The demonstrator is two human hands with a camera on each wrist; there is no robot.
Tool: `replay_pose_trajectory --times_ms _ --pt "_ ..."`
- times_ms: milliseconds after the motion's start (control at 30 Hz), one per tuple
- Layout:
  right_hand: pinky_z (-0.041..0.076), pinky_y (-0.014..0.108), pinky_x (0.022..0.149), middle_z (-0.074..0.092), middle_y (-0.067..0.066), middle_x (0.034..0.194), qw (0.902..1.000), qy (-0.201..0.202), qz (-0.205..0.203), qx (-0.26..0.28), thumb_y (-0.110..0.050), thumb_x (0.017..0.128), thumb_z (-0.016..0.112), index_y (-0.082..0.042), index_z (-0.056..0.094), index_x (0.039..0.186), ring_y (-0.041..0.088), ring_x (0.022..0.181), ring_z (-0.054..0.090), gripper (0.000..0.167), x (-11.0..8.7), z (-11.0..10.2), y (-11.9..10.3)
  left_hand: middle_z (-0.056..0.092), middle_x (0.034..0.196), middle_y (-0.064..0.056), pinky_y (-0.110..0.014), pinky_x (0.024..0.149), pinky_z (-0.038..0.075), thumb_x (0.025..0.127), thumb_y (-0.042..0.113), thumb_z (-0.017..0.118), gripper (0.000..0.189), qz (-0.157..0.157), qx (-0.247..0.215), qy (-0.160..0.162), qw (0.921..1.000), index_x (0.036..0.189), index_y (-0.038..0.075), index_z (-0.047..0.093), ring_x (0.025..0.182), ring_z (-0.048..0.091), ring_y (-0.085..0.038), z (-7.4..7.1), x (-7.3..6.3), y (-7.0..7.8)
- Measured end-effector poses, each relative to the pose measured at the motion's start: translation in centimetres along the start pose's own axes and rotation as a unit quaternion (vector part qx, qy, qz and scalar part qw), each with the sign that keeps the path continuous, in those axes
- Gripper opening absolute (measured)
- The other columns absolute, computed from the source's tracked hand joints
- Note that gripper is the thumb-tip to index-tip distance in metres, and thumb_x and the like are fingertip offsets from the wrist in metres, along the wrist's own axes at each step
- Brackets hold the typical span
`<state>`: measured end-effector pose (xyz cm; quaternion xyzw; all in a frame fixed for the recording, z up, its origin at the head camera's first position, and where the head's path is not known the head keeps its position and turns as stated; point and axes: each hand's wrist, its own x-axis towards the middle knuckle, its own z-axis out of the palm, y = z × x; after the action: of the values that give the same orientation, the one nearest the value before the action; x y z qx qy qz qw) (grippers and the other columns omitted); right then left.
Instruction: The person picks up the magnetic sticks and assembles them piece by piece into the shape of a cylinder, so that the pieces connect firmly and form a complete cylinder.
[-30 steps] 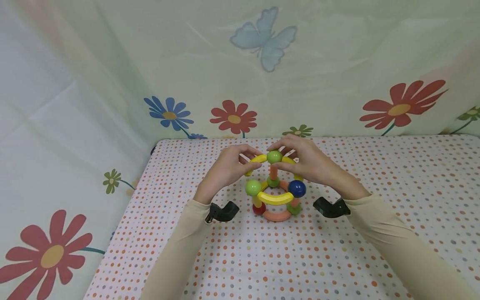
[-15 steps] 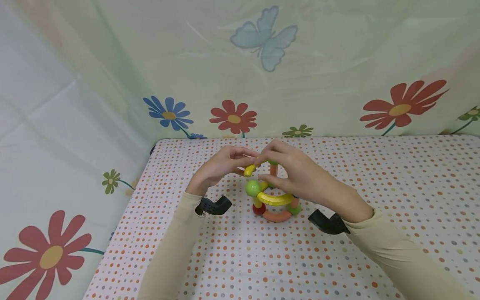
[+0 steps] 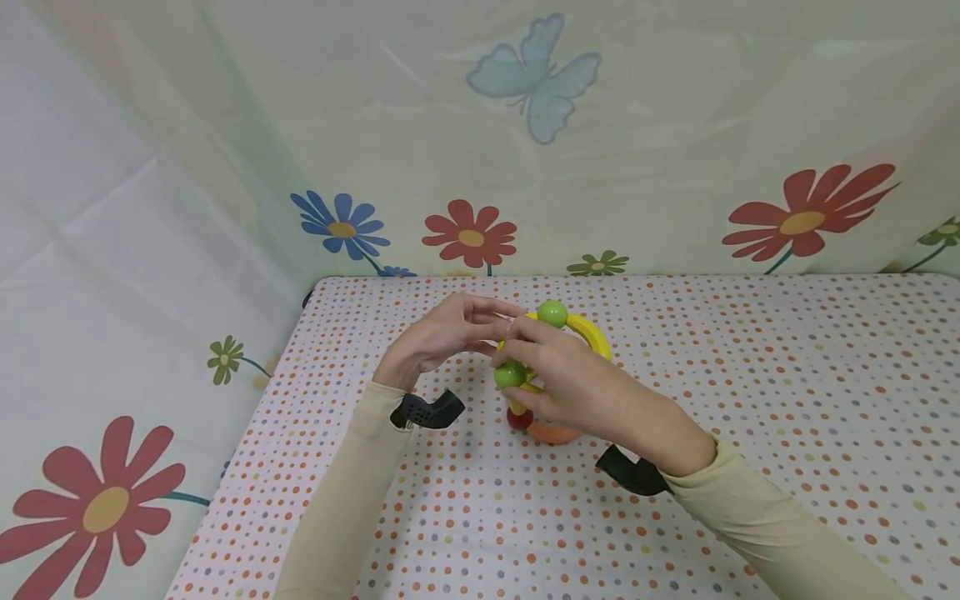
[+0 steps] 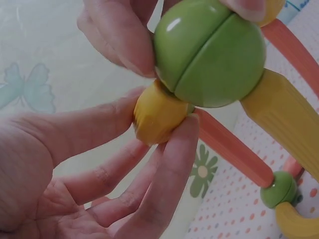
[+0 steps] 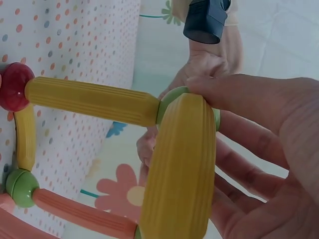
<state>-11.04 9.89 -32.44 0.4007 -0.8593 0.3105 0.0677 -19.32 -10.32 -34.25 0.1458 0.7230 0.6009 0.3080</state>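
Observation:
A frame of magnetic balls and sticks stands on the table. In the left wrist view my left hand [image 3: 446,333] pinches a yellow curved stick [image 4: 158,115] between thumb and fingers, close beside the green ball [image 4: 214,57]. My right hand [image 3: 581,375] holds that same ball, its thumb [image 5: 219,92] on one side. Another yellow curved stick [image 5: 179,169] runs from the ball toward the right wrist camera. At the back corner a second green ball [image 3: 552,313] joins a yellow arc [image 3: 592,335]. My right hand hides much of the frame's front and right in the head view.
Below the held corner, a red ball [image 3: 519,417] and a salmon curved stick [image 3: 553,432] form part of the base. The dotted tablecloth [image 3: 480,517] spreads around. A flowered curtain [image 3: 637,167] hangs behind the table.
My right hand has left the back green ball and moved left and nearer to the front-left green ball. The left hand has drawn slightly left, staying at the yellow curved stick.

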Motion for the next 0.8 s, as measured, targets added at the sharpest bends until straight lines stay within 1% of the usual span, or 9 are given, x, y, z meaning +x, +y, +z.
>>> replay_pose_trajectory --times_ms 100,200,267,400,467,567,700,733,800 --pt "0.059 0.028 0.074 0.063 0.007 0.102 0.9999 0.007 0.006 0.004 0.0 0.08 0.089 -0.001 0.075 0.101 0.013 0.081 0.06 0.026 0.0 0.1 0.0 0.072 0.126 -0.021 -0.043 0.094 0.059 0.103 0.006 0.063 0.039 -0.003 -0.008 -0.004 1.0 0.141 -0.005 0.06 0.097 0.074 -0.02 -0.1 -0.1 -0.1" --pt "0.059 0.029 0.076 0.063 0.007 0.103 0.9999 0.01 0.01 0.005 -0.001 0.08 0.089 -0.001 0.075 0.102 0.013 0.083 0.061 0.026 0.1 0.2 0.0 0.071 0.127 -0.022 -0.043 0.095 0.059 0.104 0.006 0.062 0.039 -0.004 -0.014 -0.009 0.9999 0.141 -0.006 0.059 0.098 0.074 -0.019 -0.2 -0.2 -0.2" --pt "0.059 0.029 0.075 0.062 0.006 0.103 0.9999 0.011 0.01 0.007 -0.001 0.08 0.09 -0.002 0.075 0.102 0.014 0.083 0.061 0.026 0.1 0.2 0.0 0.071 0.128 -0.021 -0.044 0.095 0.059 0.104 0.006 0.062 0.039 -0.003 -0.015 -0.01 0.9998 0.141 -0.006 0.059 0.098 0.073 -0.018 -0.3 -0.3 -0.2" --pt "0.058 0.03 0.072 0.062 0.005 0.104 0.9993 0.018 0.018 0.029 -0.003 0.086 0.085 -0.004 0.074 0.107 0.017 0.084 0.061 0.024 -0.5 -0.6 0.1 0.072 0.125 -0.019 -0.044 0.093 0.059 0.103 0.004 0.063 0.039 0.0 -0.017 -0.006 0.9998 0.14 -0.007 0.06 0.098 0.072 -0.019 -0.3 -0.3 -0.1" --pt "0.057 0.032 0.071 0.061 0.003 0.105 0.9984 0.032 0.031 0.036 -0.004 0.089 0.083 -0.006 0.073 0.11 0.017 0.086 0.061 0.023 -1.1 -1.4 0.2 0.072 0.124 -0.019 -0.045 0.092 0.06 0.102 0.004 0.064 0.039 0.002 -0.016 -0.006 0.9998 0.139 -0.008 0.06 0.098 0.072 -0.02 -0.3 -0.3 -0.2" --pt "0.058 0.037 0.075 0.063 0.001 0.108 0.9959 0.062 0.059 0.03 -0.006 0.093 0.08 -0.009 0.073 0.113 0.016 0.091 0.064 0.022 -2.4 -3.1 0.6 0.071 0.125 -0.019 -0.045 0.091 0.06 0.104 0.007 0.063 0.038 0.002 -0.011 -0.005 0.9999 0.138 -0.008 0.061 0.102 0.07 -0.022 -0.2 -0.3 -0.2" --pt "0.061 0.045 0.08 0.065 0.001 0.112 0.9902 0.092 0.104 0.016 -0.006 0.094 0.079 -0.011 0.073 0.114 0.02 0.096 0.07 0.022 -4.7 -4.9 1.8 0.069 0.128 -0.017 -0.043 0.093 0.06 0.106 0.012 0.062 0.036 0.0 -0.003 0.011 0.9999 0.137 -0.005 0.063 0.109 0.068 -0.025 -0.1 -0.4 -0.5" --pt "0.061 0.043 0.08 0.066 0.002 0.113 0.989 0.095 0.113 0.007 -0.006 0.094 0.079 -0.011 0.073 0.115 0.021 0.096 0.071 0.023 -5.3 -5.3 2.2 0.069 0.129 -0.018 -0.045 0.095 0.059 0.107 0.013 0.061 0.036 0.001 -0.003 0.015 0.9999 0.138 -0.005 0.062 0.11 0.068 -0.026 -0.1 -0.5 -0.6" --pt "0.06 0.033 0.081 0.067 0.002 0.113 0.9863 0.099 0.132 -0.007 -0.007 0.094 0.078 -0.011 0.072 0.116 0.022 0.096 0.072 0.023 -6.6 -5.8 3.2 0.068 0.131 -0.017 -0.046 0.097 0.058 0.108 0.014 0.059 0.036 0.009 0.002 0.024 0.9997 0.139 -0.003 0.062 0.112 0.068 -0.027 0.0 -0.7 -1.0"
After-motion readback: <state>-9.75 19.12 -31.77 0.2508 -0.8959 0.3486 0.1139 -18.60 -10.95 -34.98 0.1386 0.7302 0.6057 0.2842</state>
